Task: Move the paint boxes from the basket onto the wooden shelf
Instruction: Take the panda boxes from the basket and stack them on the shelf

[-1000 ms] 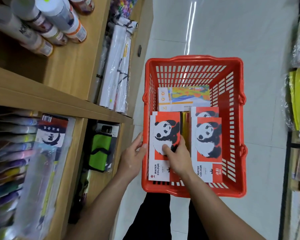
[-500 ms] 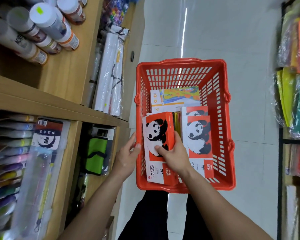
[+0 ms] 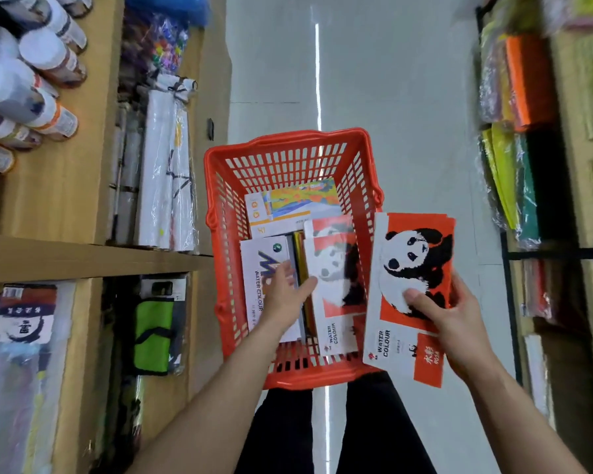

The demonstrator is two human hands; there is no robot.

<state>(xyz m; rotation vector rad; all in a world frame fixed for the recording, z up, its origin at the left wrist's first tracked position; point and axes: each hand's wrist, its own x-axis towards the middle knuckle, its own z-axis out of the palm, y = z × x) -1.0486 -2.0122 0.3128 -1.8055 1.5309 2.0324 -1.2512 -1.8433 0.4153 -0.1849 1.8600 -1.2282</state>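
Observation:
A red plastic basket [image 3: 288, 145] stands on the floor in front of me. My right hand [image 3: 449, 316] holds a red-and-white panda watercolour box [image 3: 411, 268] lifted over the basket's right rim, thumb on its face. My left hand [image 3: 285, 295] reaches into the basket with fingers spread, over a white watercolour box [image 3: 264, 258] with a blue and orange logo. Beside it lie two more panda boxes [image 3: 332, 268] and a colourful box [image 3: 295, 203] at the far end. The wooden shelf [image 3: 83, 258] runs along my left.
Paint bottles [image 3: 31, 83] lie on the upper left shelf, with wrapped white rolls [image 3: 165, 172] beside them. Below hang packaged brushes [image 3: 18, 336] and a green pouch [image 3: 151, 333]. Racks of coloured paper [image 3: 521, 131] line the right. Grey floor [image 3: 391, 80] stretches ahead.
My right hand lifted the top panda box out of the basket and carried it right. That uncovered a white watercolour box, and my left hand moved from the basket's rim to inside it.

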